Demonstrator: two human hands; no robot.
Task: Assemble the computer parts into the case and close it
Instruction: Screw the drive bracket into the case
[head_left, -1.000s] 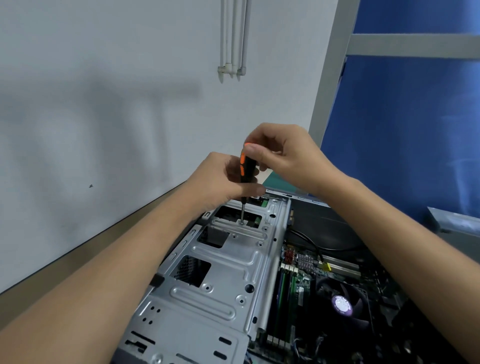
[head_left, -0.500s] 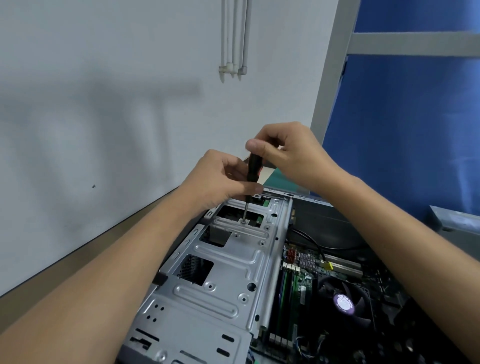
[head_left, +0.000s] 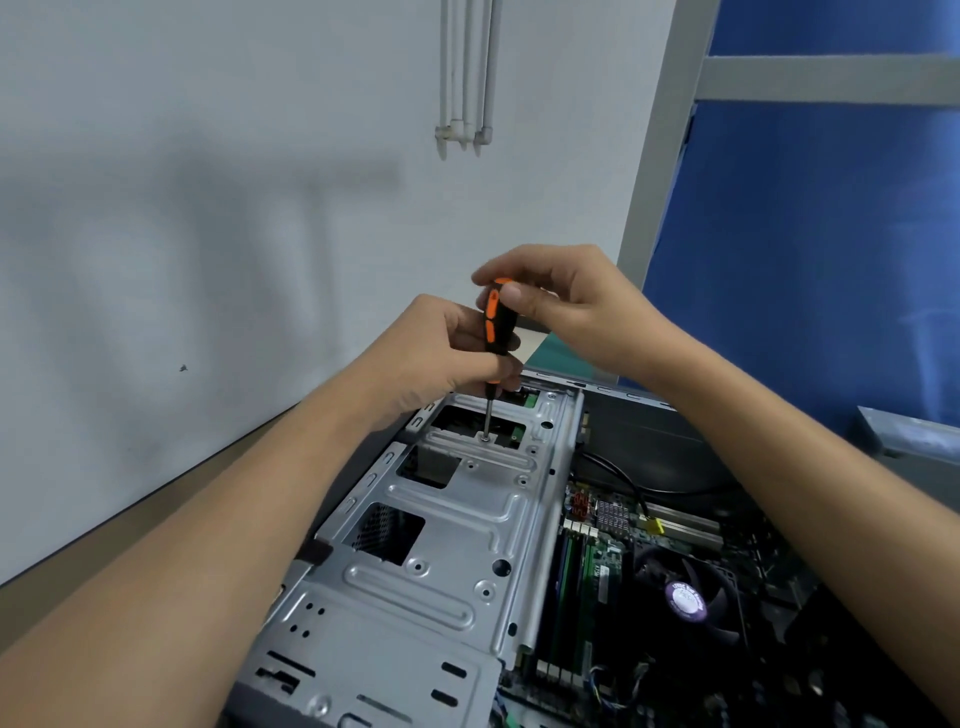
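We held the orange-and-black screwdriver (head_left: 494, 325) upright, its tip set on a screw (head_left: 485, 438) at the far end of the grey metal drive cage (head_left: 457, 525). Our right hand (head_left: 576, 306) pinched the top of the handle between thumb and fingers. Our left hand (head_left: 431, 358) curled round the lower part of the handle. The cage sat along the left side of the open computer case (head_left: 649, 441), beside the motherboard (head_left: 602, 566) and cooler fan (head_left: 685, 597). The case lay on the tabletop (head_left: 130, 535) near the white wall (head_left: 208, 208).
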